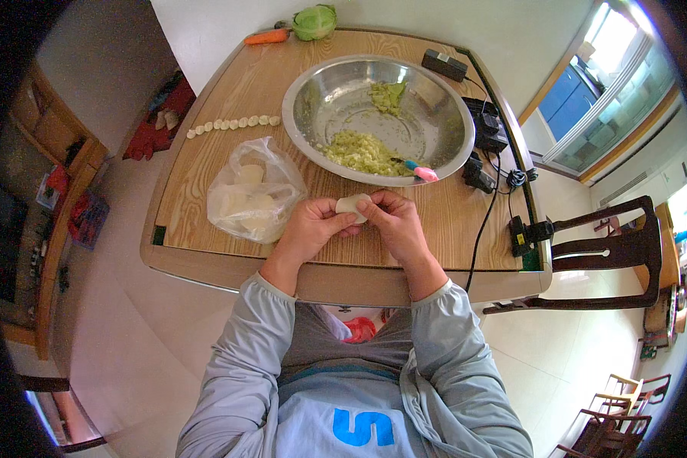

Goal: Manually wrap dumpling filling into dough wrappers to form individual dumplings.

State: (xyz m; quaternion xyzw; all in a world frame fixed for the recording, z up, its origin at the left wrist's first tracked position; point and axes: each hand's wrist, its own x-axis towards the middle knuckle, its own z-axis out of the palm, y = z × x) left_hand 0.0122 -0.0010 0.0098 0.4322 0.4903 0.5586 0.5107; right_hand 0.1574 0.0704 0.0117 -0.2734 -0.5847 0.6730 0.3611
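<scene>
Between my two hands is a pale, round dough wrapper (352, 204), held near the table's front edge. My left hand (315, 220) pinches its left side, and my right hand (390, 216) grips its right side with thumb and fingers. Just beyond them stands a wide stainless-steel basin (315, 154). Chopped pale-green vegetable filling (358, 151) lies in its near part, with a smaller clump (386, 98) at the far side. A utensil with a pink and blue handle (422, 170) leans on the rim. Left of my hands, a clear plastic bag (220, 197) contains more wrappers (252, 173).
A row of several small folded dumplings (235, 123) runs left of the basin. A carrot (267, 36) and a cabbage (315, 23) lie at the table's far edge. Black power adapters (445, 64) and cables (484, 220) line the right side. A dark wooden chair (607, 252) stands at right.
</scene>
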